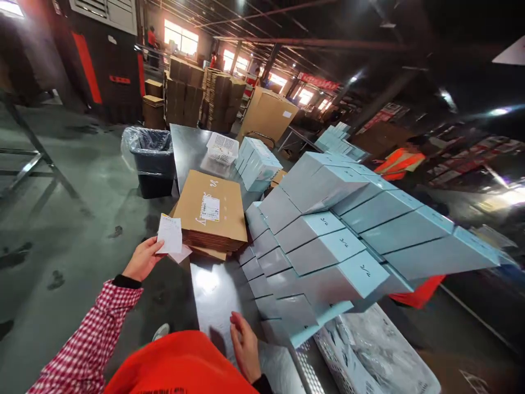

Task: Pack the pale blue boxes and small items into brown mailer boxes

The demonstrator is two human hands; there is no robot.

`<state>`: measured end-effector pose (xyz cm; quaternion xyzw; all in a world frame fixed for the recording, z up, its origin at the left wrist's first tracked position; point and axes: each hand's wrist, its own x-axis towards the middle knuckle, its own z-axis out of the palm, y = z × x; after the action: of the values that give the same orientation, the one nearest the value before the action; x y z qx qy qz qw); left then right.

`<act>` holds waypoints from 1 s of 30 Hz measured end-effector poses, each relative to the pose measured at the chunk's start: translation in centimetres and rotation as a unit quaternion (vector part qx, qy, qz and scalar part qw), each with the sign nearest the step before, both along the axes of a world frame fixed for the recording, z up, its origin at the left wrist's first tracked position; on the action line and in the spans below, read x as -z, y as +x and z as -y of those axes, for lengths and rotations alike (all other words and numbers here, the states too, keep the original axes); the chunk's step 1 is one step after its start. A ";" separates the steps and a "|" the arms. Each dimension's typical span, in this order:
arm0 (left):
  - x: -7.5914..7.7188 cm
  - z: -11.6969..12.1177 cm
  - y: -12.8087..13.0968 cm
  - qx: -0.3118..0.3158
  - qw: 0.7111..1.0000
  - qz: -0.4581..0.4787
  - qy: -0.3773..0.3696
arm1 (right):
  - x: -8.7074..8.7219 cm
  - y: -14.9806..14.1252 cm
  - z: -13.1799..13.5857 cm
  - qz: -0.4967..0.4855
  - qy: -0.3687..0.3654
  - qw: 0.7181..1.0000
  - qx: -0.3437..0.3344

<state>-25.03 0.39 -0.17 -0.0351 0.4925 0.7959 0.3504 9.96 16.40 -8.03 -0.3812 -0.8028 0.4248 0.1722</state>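
Note:
Between the thumb and fingers of my left hand (pixel 143 258) is a white paper slip (pixel 169 235) with faint print. A second paper (pixel 180 254) hangs just below it, partly covered. The slip is beside a stack of flattened brown cardboard boxes (pixel 235 205), whose top one bears a white label (pixel 210 208) and handwriting. My right hand (pixel 245 347) hovers over the bare metal table (pixel 217 293), fingers stretched out and holding nothing. To its right rises a stack of pale blue boxes (pixel 287 257), several with handwritten marks on their ends.
A white basket (pixel 222 149) and more pale boxes (pixel 257 164) stand at the table's far end. A black lined bin (pixel 153 167) is on the left floor. At the lower right, a white crate (pixel 377 350) holds clear plastic. A person in an orange vest (pixel 400 163) is behind the boxes.

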 end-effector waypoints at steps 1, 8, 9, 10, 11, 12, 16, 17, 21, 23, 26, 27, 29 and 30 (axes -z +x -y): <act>-0.8 -0.1 -0.2 -0.006 1.000 -0.001 0.011 | 0.7 -0.2 0.1 0.001 -0.001 1.000 -0.025; -4.2 -2.1 -0.4 -0.036 0.998 -0.003 0.048 | 7.6 0.7 1.4 0.023 -0.098 0.987 -0.123; -4.4 -2.4 -0.4 -0.037 0.998 -0.004 0.048 | 8.2 0.7 1.6 0.027 -0.105 0.985 -0.136; -4.6 -2.6 -0.3 -0.041 0.998 -0.005 0.046 | 8.5 0.5 1.7 0.030 -0.111 0.982 -0.150; -4.7 -2.8 -0.3 -0.045 0.998 -0.006 0.043 | 8.5 0.2 1.8 0.032 -0.117 0.979 -0.163; -4.8 -2.9 -0.3 -0.049 0.998 -0.007 0.040 | 8.4 -0.3 1.8 0.031 -0.123 0.976 -0.176; -5.1 -3.0 -0.5 -0.051 0.998 -0.014 0.033 | 6.4 -4.0 1.0 0.017 -0.118 0.971 -0.209; -5.1 -3.0 -0.5 -0.050 0.998 -0.015 0.032 | 6.0 -5.2 0.6 0.014 -0.112 0.970 -0.213; -5.4 -3.0 -0.7 -0.039 0.999 -0.019 0.028 | 5.2 -9.0 -0.2 0.014 -0.109 0.966 -0.235; -5.6 -3.0 -0.7 -0.032 0.999 -0.022 0.028 | 5.2 -10.0 0.0 0.018 -0.112 0.962 -0.248; -5.9 -3.0 -0.8 -0.023 0.999 -0.026 0.029 | 5.2 -10.7 0.9 0.021 -0.111 0.957 -0.266; -6.0 -3.0 -0.8 -0.020 0.999 -0.027 0.030 | 5.1 -10.7 1.2 0.021 -0.108 0.956 -0.272; -6.1 -3.1 -0.7 -0.013 0.999 -0.029 0.033 | 4.8 -10.8 1.9 0.023 -0.102 0.954 -0.281; -6.1 -3.2 -0.7 -0.009 0.999 -0.030 0.035 | 4.7 -10.8 2.1 0.023 -0.099 0.953 -0.284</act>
<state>-25.76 3.55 5.91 -0.0035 0.4744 0.8165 0.3291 -0.82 14.26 -12.69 -0.1620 -0.8359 0.5243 -0.0129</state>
